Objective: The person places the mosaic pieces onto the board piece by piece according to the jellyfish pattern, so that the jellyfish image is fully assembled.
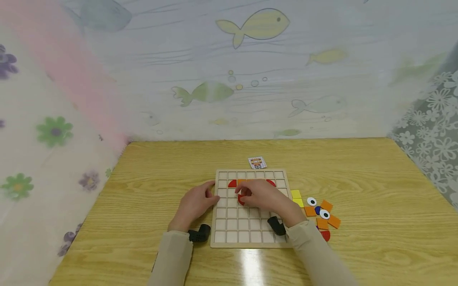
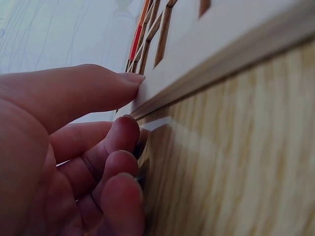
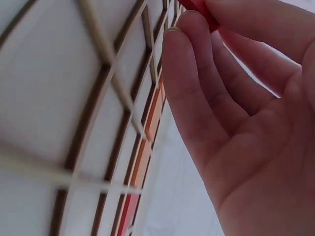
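My left hand [image 1: 194, 203] is at the left edge of a wooden grid board [image 1: 250, 245]. In the left wrist view its thumb [image 2: 110, 88] rests on the board's rim, with the other fingers loosely bent beside the edge. Over the upper middle of the grid, my right hand [image 1: 264, 194] pinches a red curved-edge tile [image 1: 241, 200] between thumb and fingers. The right wrist view shows only part of that red tile [image 3: 205, 12]. In an upper row lie a red tile [image 1: 232, 184], an orange tile [image 1: 241, 181] and another red tile [image 1: 270, 183]; my right hand covers part of this row.
Behind the board lies a small pattern card [image 1: 257, 162]. To its right are yellow tiles [image 1: 296, 194], scattered orange tiles [image 1: 334, 221], round eye pieces [image 1: 312, 201], a partly covered blue piece [image 1: 317, 210] and a red tile [image 1: 325, 236]. The wooden table [image 1: 161, 167] meets a decorated wall.
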A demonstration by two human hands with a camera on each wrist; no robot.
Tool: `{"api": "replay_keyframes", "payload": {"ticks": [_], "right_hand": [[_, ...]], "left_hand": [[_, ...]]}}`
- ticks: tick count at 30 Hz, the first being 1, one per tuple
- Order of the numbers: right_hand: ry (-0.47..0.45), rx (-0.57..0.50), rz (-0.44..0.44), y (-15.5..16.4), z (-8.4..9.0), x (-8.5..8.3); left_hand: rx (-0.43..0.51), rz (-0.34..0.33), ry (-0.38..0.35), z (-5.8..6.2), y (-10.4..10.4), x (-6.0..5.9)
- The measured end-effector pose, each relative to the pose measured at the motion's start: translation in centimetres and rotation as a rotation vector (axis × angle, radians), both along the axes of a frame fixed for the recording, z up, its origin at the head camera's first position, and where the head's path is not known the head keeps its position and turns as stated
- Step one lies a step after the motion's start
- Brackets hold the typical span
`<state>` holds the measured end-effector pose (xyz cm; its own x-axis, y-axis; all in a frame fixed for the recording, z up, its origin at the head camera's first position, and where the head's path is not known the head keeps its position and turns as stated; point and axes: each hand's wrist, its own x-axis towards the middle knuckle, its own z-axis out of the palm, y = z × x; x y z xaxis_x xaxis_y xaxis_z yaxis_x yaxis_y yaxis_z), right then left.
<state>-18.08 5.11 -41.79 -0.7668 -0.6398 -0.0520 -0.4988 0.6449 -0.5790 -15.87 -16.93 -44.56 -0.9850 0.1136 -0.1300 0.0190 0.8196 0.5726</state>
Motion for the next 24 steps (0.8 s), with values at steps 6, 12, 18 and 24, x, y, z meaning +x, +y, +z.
{"api": "replay_keyframes", "payload": {"ticks": [6,12,18,24], "right_hand": [[-0.031,-0.035,0.004,-1.0,-0.5,-0.3],[0.007,-0.022,0.017,-1.6,-0.9,-0.7],[0.051,-0.001,0.057,-2.0,-0.9,-0.8],[0.043,0.015,0.032,-2.2,-0.8,-0.5]], "left_hand": [[-0.002,0.008,0.006,0.1,0.1,0.1],[-0.006,0.002,0.004,0.1,0.1,0.0],[-0.007,0.003,0.003,0.1,0.1,0.0],[-0.013,0.012,-0.008,0.2,0.2,0.0]]}}
